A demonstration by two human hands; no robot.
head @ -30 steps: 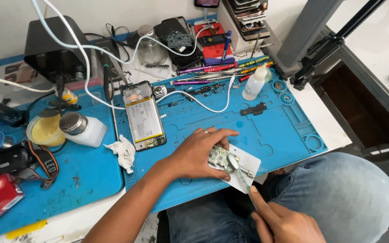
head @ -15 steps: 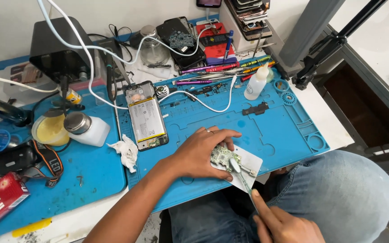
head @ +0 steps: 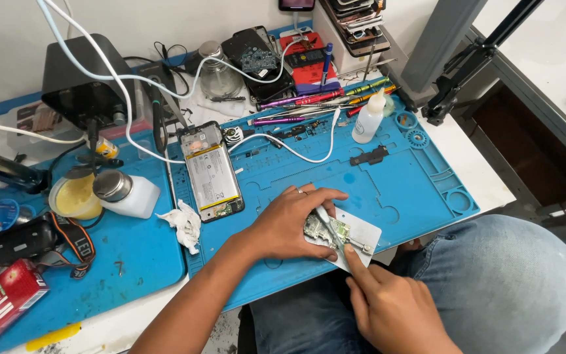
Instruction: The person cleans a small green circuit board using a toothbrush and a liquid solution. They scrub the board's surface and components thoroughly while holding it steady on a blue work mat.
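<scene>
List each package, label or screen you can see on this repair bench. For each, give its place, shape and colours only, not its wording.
Red box: near left corner, rectangular, red with white panel.
Battery label: on the opened phone at mat centre, rectangular, pale grey with yellow strip.
Phone screen: top edge, dark, mostly cut off.

Circuit board (head: pixel 325 229) lies on plate (head: pixel 364 231) at mat (head: pixel 401 183) front edge. Left hand (head: pixel 293 219) rests on board; right hand (head: pixel 388 305) just in front. Opened phone (head: pixel 212 172) lies left of board, tissue (head: pixel 183 221) beside it. Bottle (head: pixel 368 118) stands behind, w/ screwdrivers (head: pixel 316 99) further back.
</scene>
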